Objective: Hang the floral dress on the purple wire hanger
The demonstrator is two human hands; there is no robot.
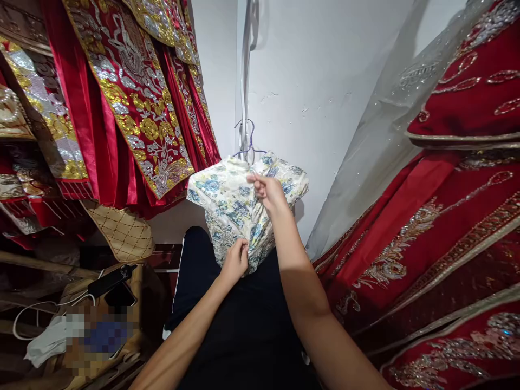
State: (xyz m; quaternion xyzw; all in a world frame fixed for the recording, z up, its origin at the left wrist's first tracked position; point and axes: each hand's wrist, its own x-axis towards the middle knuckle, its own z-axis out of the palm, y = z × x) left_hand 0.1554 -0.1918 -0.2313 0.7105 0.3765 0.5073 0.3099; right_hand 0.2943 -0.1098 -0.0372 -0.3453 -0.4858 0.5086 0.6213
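Both hands are on the floral garment (231, 208), a white piece printed with blue and yellow flowers that hangs from a wire hanger (247, 142) in front of the white wall (325, 81). My left hand (234, 261) grips a bunch of the cloth at the lower part, fingers closed on a fold. My right hand (266, 190) pinches the fabric near the top, just under the hanger's hook, thumb and fingertips pressed together on it. Below the garment, dark trousers (244, 325) fill the middle of the view.

A pull downward by the lower hand could, I judge, tip the thin hanger or slide the cloth off one shoulder, since the wire looks light and the fabric slippery. The hook itself hangs on a pale strap (245, 70) that may swing.

Room is tight. Red embroidered robes (134, 108) hang close on the left, their gold hems just beside the garment's edge, and more red beaded fabric (439, 227) under a clear plastic cover (390, 124) crowds the right. To the lower left a cluttered shelf (122, 303) holds a phone and cables. Open space lies only straight ahead and upward along the wall
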